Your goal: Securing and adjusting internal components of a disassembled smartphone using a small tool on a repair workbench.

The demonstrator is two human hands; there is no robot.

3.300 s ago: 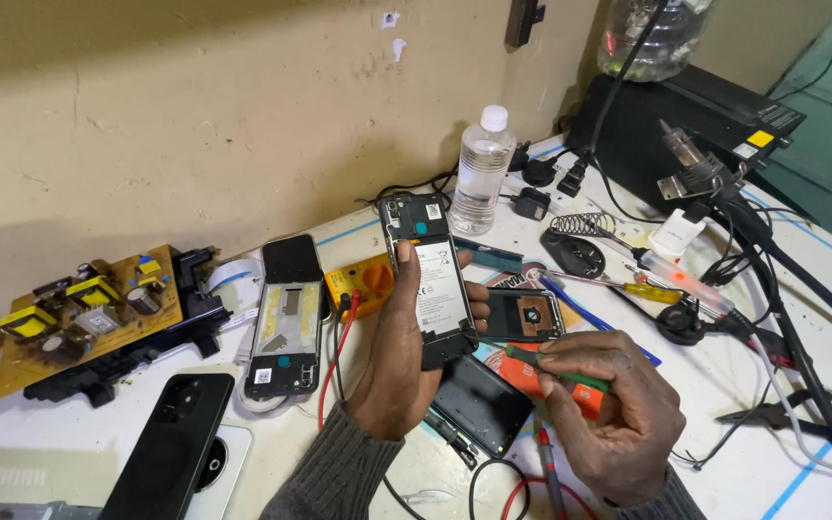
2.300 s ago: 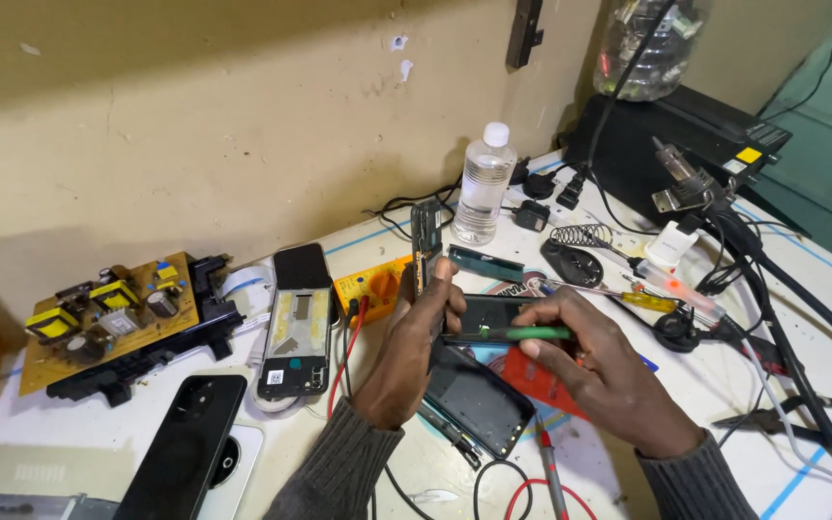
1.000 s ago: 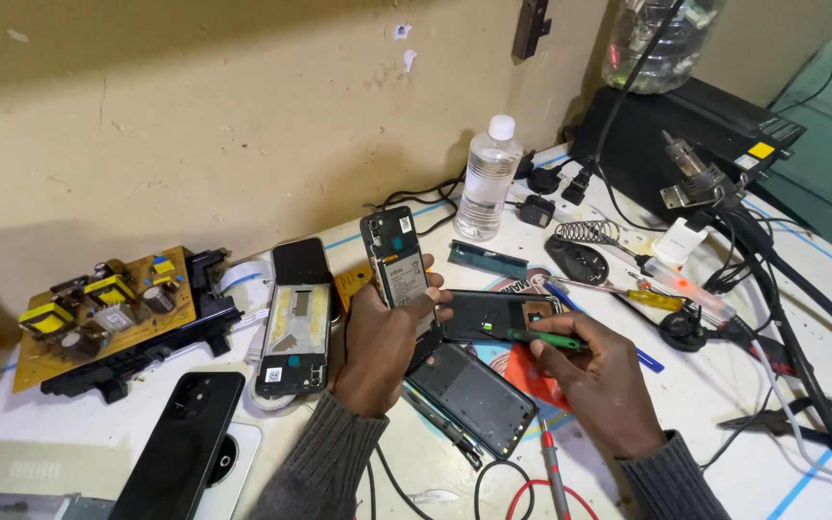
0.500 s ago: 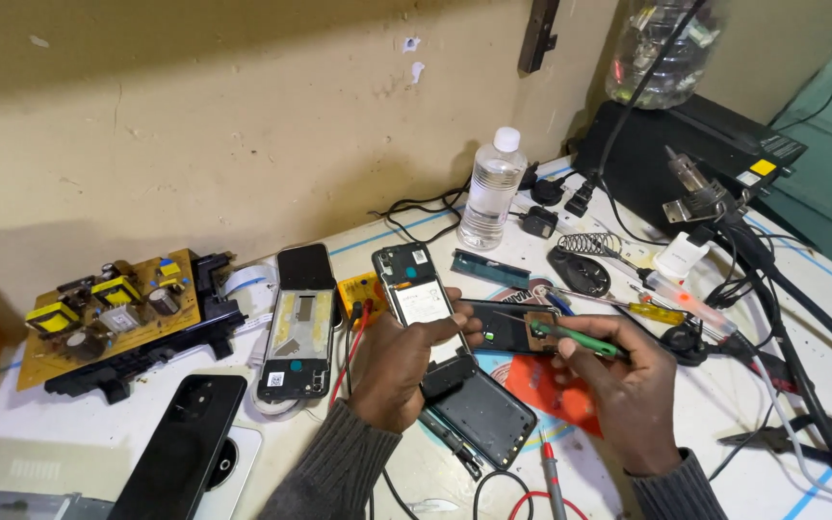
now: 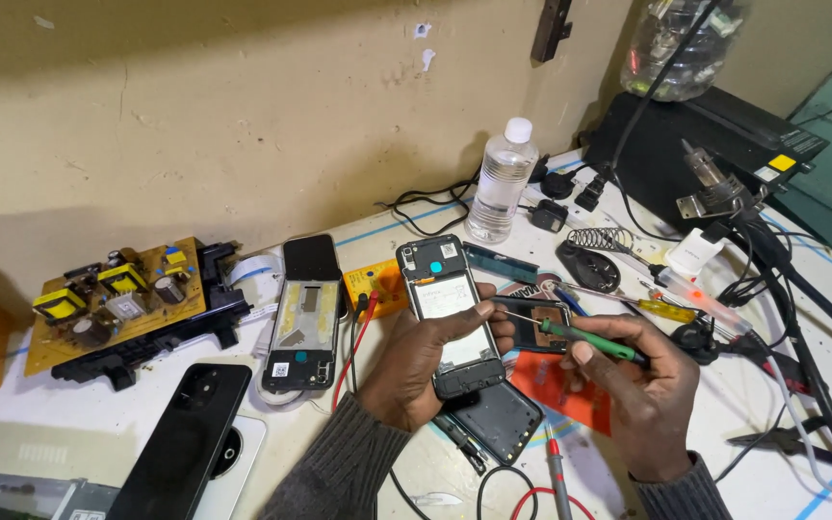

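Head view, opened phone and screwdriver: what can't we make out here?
- Opened phone: lower edge hidden by the left hand.
- Green screwdriver: rear of handle hidden inside the right hand; tip contact too small to tell.
- Black phone: bottom cut off by the frame edge.
- Part under the opened phone: mostly covered.

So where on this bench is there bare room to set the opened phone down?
Bare table shows at the front left, between the circuit board and the black phone. Another patch lies at the front right, between the right hand and the pliers. The middle and the cabled right side are crowded.
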